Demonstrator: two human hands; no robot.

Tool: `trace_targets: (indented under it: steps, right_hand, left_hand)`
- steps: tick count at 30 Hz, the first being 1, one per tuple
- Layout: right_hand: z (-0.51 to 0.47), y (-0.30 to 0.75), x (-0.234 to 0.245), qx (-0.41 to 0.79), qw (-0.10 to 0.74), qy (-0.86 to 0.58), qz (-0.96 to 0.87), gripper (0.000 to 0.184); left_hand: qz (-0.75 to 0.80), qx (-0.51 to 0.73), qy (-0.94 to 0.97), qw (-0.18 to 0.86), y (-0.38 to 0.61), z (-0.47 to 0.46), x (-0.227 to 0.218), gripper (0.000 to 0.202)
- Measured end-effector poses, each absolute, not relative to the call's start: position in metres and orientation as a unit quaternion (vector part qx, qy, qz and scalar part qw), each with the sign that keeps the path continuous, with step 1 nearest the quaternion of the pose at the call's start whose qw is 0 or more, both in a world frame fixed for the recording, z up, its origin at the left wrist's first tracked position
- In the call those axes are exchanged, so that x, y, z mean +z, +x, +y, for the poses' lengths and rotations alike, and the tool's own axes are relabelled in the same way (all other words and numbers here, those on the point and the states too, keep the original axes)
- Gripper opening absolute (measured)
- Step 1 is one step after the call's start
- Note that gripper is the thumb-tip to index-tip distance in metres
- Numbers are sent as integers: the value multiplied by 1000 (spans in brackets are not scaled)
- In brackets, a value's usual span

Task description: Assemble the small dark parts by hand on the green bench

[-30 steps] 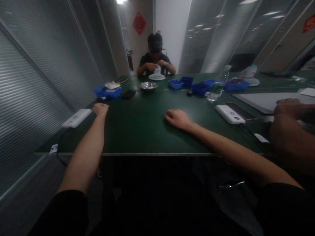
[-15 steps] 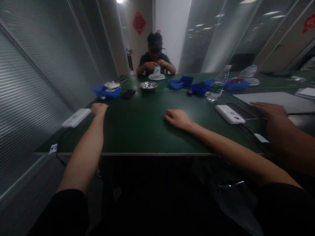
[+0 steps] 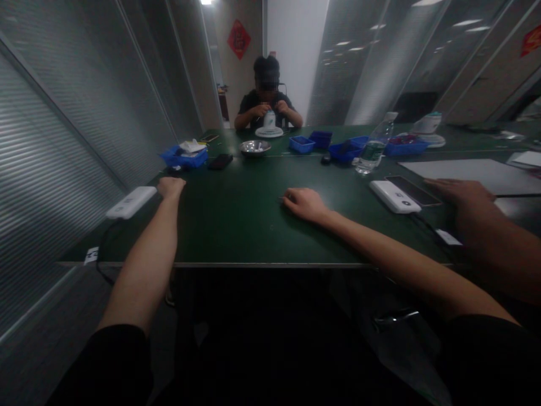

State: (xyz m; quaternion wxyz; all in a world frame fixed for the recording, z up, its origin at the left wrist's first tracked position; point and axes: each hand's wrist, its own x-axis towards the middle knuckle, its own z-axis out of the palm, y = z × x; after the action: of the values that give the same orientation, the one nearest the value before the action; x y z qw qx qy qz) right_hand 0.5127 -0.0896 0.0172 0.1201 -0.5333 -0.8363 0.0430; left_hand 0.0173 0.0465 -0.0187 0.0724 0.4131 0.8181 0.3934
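Nothing of the person's has moved since a moment ago: the left hand (image 3: 171, 187) sits as a closed fist just right of the white box (image 3: 131, 202) (likely only resting there), the right hand (image 3: 305, 204) lies curled further right, its grip unclear, and a neighbour's hand (image 3: 459, 192) far right slid slightly.

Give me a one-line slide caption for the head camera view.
Left hand beside a white power bank, right hand resting on the green table; a person works opposite.

Left hand (image 3: 171, 186) is resting on the bench (image 3: 240, 231) right beside the left power bank (image 3: 131, 202); right hand (image 3: 305, 204) is lying mid-bench, with the right power bank (image 3: 395, 196) sitting off to its right.
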Motion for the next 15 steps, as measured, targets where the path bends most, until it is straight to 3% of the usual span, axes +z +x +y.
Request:
trace_targets:
  steps: [15]
  right_hand:
    - [-85,513,12,28,117,-536,-836,33]
  left_hand:
    - [824,428,352,117,20,49,-17,29]
